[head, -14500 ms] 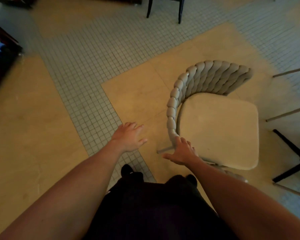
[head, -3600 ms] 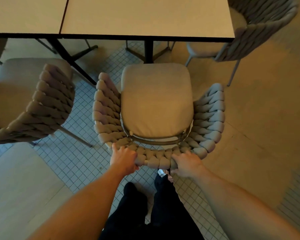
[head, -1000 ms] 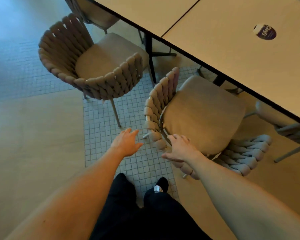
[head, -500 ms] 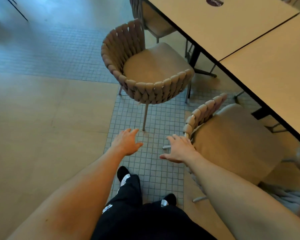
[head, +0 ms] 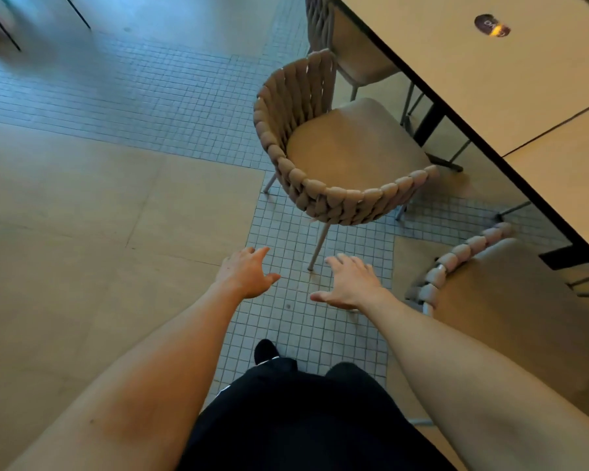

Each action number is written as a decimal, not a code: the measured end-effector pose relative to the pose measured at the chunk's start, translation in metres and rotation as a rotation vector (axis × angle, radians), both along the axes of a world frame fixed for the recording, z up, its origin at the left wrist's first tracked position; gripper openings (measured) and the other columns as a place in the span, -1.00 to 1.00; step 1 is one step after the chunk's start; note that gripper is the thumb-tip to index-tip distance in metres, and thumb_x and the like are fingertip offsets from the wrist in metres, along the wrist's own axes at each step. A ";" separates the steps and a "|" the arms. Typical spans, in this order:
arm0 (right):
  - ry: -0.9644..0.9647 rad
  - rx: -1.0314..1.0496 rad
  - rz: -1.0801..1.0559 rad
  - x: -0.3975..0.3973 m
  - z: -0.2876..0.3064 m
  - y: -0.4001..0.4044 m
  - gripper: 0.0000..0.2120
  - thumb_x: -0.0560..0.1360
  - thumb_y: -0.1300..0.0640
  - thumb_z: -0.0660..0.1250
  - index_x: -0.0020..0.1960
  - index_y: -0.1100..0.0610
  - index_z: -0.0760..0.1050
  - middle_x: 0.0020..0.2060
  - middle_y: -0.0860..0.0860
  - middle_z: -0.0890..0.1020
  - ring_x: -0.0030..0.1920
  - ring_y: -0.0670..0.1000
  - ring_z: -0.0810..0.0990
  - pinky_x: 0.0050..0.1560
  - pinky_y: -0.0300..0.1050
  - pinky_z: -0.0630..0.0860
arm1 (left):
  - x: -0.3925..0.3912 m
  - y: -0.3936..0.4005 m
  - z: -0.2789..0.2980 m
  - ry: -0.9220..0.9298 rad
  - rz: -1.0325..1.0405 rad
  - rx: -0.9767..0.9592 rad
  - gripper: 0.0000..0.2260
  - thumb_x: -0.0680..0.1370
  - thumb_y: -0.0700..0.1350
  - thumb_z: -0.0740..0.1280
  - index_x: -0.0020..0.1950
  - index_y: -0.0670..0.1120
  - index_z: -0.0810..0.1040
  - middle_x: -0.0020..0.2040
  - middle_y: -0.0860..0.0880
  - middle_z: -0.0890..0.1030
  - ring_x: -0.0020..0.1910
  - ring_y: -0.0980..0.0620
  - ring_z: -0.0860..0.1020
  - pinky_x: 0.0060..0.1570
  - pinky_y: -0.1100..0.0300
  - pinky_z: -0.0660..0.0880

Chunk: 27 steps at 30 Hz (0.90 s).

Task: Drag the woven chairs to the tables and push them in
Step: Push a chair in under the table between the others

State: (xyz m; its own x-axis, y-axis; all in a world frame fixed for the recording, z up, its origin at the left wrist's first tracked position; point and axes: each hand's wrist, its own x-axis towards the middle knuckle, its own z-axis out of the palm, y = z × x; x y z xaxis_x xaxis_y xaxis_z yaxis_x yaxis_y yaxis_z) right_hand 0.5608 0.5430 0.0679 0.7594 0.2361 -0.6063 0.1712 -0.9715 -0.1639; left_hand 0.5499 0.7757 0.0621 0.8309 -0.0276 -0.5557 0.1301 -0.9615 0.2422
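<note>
A beige woven chair stands ahead of me, its seat turned toward the long table on the right and out from under it. A second woven chair sits at my right, its seat partly under the table edge. My left hand and my right hand hover over the tiled floor with fingers spread, holding nothing. Both are short of the front chair's near leg and touch no chair.
A third woven chair stands farther along the table. A dark round sticker lies on the tabletop. Black table legs stand under the table. Thin dark furniture legs show at the far left. Wide floor lies to the left.
My view has swung left and forward. The chair I pushed in has slid to the right edge, my right hand has come off it, and the other chair now lies straight ahead.
</note>
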 end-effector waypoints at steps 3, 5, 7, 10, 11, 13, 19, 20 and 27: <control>-0.007 0.002 -0.001 0.019 -0.001 0.018 -0.05 0.41 -0.47 0.34 0.61 0.01 0.17 0.57 0.06 0.27 0.55 0.17 0.22 0.52 0.23 0.21 | 0.016 0.019 0.001 0.006 0.005 0.015 -0.30 0.58 0.27 0.27 0.63 0.03 0.13 0.57 -0.11 0.28 0.51 -0.15 0.30 0.45 -0.15 0.31; -0.009 0.016 -0.002 0.032 -0.002 0.028 -0.05 0.40 -0.48 0.35 0.60 0.00 0.18 0.56 0.05 0.28 0.54 0.17 0.23 0.52 0.23 0.21 | 0.027 0.028 0.002 0.005 0.015 0.023 -0.30 0.58 0.27 0.28 0.63 0.04 0.13 0.57 -0.10 0.28 0.51 -0.15 0.31 0.44 -0.14 0.32; -0.014 0.020 0.000 0.045 -0.003 0.036 -0.05 0.39 -0.48 0.36 0.59 0.00 0.20 0.55 0.05 0.30 0.53 0.17 0.24 0.51 0.23 0.22 | 0.040 0.035 0.003 0.004 0.013 0.032 -0.29 0.58 0.27 0.28 0.63 0.03 0.13 0.57 -0.11 0.29 0.50 -0.15 0.32 0.44 -0.14 0.32; -0.005 0.016 0.003 0.071 -0.006 0.042 -0.04 0.38 -0.49 0.35 0.59 0.00 0.19 0.54 0.05 0.30 0.52 0.17 0.24 0.50 0.24 0.22 | 0.065 0.043 0.003 0.000 0.004 0.036 -0.28 0.58 0.28 0.27 0.63 0.02 0.13 0.57 -0.12 0.29 0.51 -0.16 0.31 0.46 -0.14 0.30; -0.001 0.015 0.005 0.080 -0.007 0.044 -0.04 0.38 -0.49 0.34 0.60 0.00 0.18 0.54 0.05 0.30 0.52 0.17 0.24 0.50 0.24 0.22 | 0.074 0.046 0.003 -0.001 0.001 0.038 -0.28 0.58 0.28 0.27 0.63 0.02 0.12 0.57 -0.12 0.29 0.51 -0.16 0.30 0.46 -0.14 0.29; 0.007 0.022 0.003 0.103 -0.011 0.048 -0.04 0.38 -0.49 0.34 0.60 0.00 0.18 0.55 0.05 0.28 0.53 0.18 0.23 0.50 0.24 0.22 | 0.096 0.052 0.000 -0.002 -0.006 0.045 -0.27 0.57 0.29 0.27 0.64 0.02 0.11 0.57 -0.12 0.28 0.52 -0.15 0.29 0.47 -0.15 0.28; -0.047 0.022 -0.017 0.182 -0.018 0.057 -0.07 0.39 -0.49 0.34 0.56 0.01 0.21 0.53 0.05 0.28 0.51 0.20 0.23 0.49 0.26 0.22 | 0.175 0.064 -0.008 -0.014 -0.009 0.073 -0.23 0.55 0.32 0.29 0.63 0.03 0.10 0.57 -0.12 0.29 0.51 -0.16 0.30 0.46 -0.15 0.30; -0.054 0.019 -0.016 0.194 -0.018 0.059 -0.07 0.40 -0.48 0.33 0.56 0.02 0.20 0.54 0.06 0.27 0.51 0.20 0.23 0.50 0.26 0.21 | 0.188 0.066 -0.008 -0.016 -0.018 0.077 -0.23 0.54 0.32 0.29 0.63 0.03 0.10 0.56 -0.12 0.29 0.51 -0.16 0.30 0.46 -0.15 0.30; 0.010 0.008 -0.038 0.255 -0.024 0.062 -0.05 0.41 -0.50 0.31 0.60 0.01 0.15 0.58 0.09 0.20 0.54 0.23 0.17 0.50 0.27 0.17 | 0.259 0.069 -0.011 -0.040 -0.047 0.089 -0.16 0.52 0.34 0.32 0.65 0.03 0.03 0.56 -0.12 0.29 0.51 -0.17 0.30 0.46 -0.16 0.29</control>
